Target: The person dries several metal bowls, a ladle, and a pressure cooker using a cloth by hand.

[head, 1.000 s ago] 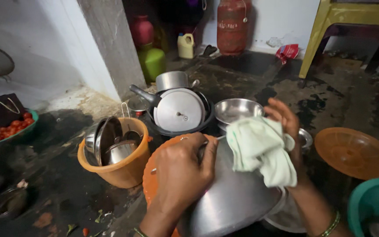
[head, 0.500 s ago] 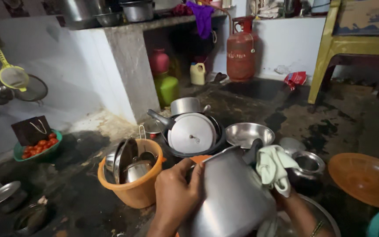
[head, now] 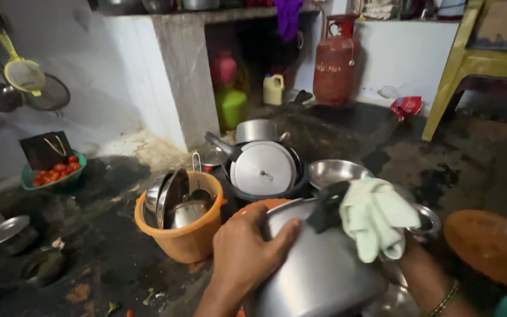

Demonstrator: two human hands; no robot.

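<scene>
My left hand grips the rim and side of a large steel pot, which is tilted toward me at the bottom centre. A pale green cloth lies over the pot's upper right side, and my right hand is hidden under it, with only the wrist and a bangle showing. The pot's black handle sticks up beside the cloth. An orange basin edge peeks out just behind the pot.
An orange bucket of steel plates stands left of the pot. Behind are a dark pan with a steel lid, a steel bowl, an orange lid, a red gas cylinder, a tomato basket and a yellow chair.
The pot has tilted and turned in my hands, and the cloth has slid across its upper side. The view has lifted, showing more of the counter and wall.
</scene>
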